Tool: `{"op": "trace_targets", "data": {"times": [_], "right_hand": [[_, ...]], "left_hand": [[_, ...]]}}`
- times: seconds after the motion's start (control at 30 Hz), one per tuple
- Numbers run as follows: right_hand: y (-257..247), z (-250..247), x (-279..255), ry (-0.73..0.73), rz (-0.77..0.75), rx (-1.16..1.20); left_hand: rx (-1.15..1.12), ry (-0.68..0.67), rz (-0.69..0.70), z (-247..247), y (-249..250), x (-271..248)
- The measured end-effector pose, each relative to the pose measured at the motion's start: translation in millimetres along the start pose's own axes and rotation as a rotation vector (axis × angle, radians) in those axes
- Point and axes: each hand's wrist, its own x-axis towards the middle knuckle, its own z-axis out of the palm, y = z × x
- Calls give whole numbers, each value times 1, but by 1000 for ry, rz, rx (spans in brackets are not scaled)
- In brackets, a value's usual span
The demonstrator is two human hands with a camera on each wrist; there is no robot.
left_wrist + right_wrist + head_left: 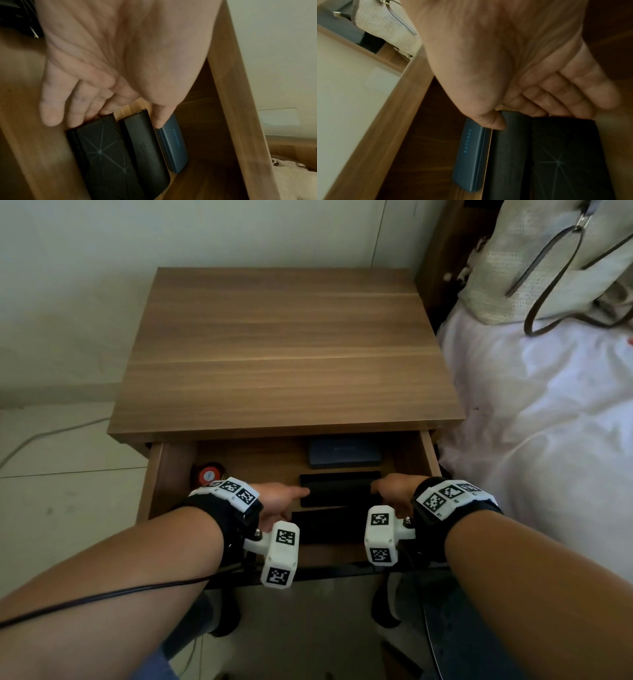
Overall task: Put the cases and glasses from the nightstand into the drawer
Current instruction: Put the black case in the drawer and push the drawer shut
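1. Nearest the drawer front lies the patterned black case [104, 155], its long axis running left to right across the drawer [432, 453]. The left hand [279, 501] is at its left end and the right hand [394, 491] at its right end, so the case spans the gap between them.
2. Left fingers [51, 108] are loosely extended, their tips resting on the case's left end; no curl around it shows. The thumb points past the next case toward the blue one, touching neither that I can tell.
3. Right fingers [573, 94] are likewise stretched and lie against the right end of the patterned case, while the thumb tip presses on the end of the plain black case [508, 155]. Neither hand truly clamps anything; both read as released, steadying rather than lifting.
4. Just behind, the plain black case lies parallel and almost touching the patterned one.
5. Farther back sits the blue case [344, 453], also parallel, a narrow strip of drawer floor between it and the plain black one.
6. Toward the left wall of the drawer is a small red round item [209, 474], well apart from the cases.
7. Beyond, the nightstand tabletop [284, 347] carries nothing that I can see, so I judge the placing done; the hands are equally near, and closing the drawer seems next.
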Motion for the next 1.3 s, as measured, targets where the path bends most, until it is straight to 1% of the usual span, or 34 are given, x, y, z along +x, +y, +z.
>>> {"op": "trace_targets", "data": {"times": [0.03,0.07,0.1,0.17,0.23,0.33,0.37,0.43,0.53,0.57,0.7,0.73,0.77,0.87,0.93,1.03,1.17,1.2,1.23,1.27,1.3], "right_hand": [[1,0,2,35,-2,-2],[2,1,5,56,-1,-63],[2,-1,9,80,24,-34],[4,-1,10,64,35,-24],[11,0,18,39,-16,-58],[17,3,25,43,-8,0],[16,3,26,39,25,51],[17,2,29,46,42,59],[16,2,27,45,29,49],[16,3,25,35,27,47],[7,1,9,70,-10,21],[5,-2,5,97,-6,84],[3,-3,-2,95,-17,107],[4,1,-7,96,-65,90],[4,1,-13,106,-54,144],[0,7,-39,66,-37,214],[-6,15,-60,24,-80,255],[-6,17,-64,50,-85,224],[-6,19,-71,76,-71,244],[-4,20,-71,89,-86,212],[-1,24,-71,130,-137,163]], "left_hand": [[0,-8,-10,1,0,5],[-1,-19,-22,3,0,7],[-10,-29,-31,5,2,7],[-28,-45,-41,11,6,9],[-30,-55,-41,13,9,10],[-33,-54,-34,15,10,9],[-38,-53,-35,15,10,9],[-39,-52,-37,15,9,9],[-18,-51,-34,14,7,7],[-11,-48,-30,14,7,5],[-9,8,22,9,6,-5],[-5,22,39,8,5,-10],[-5,30,55,7,5,-16],[-46,45,108,4,0,-32],[-94,68,149,2,-4,-39],[-186,68,179,4,-11,-54],[-252,33,221,9,-19,-79],[-254,30,227,11,-21,-85],[-252,30,229,12,-23,-89],[-246,32,233,14,-25,-93],[-236,37,235,15,-28,-98]]}}
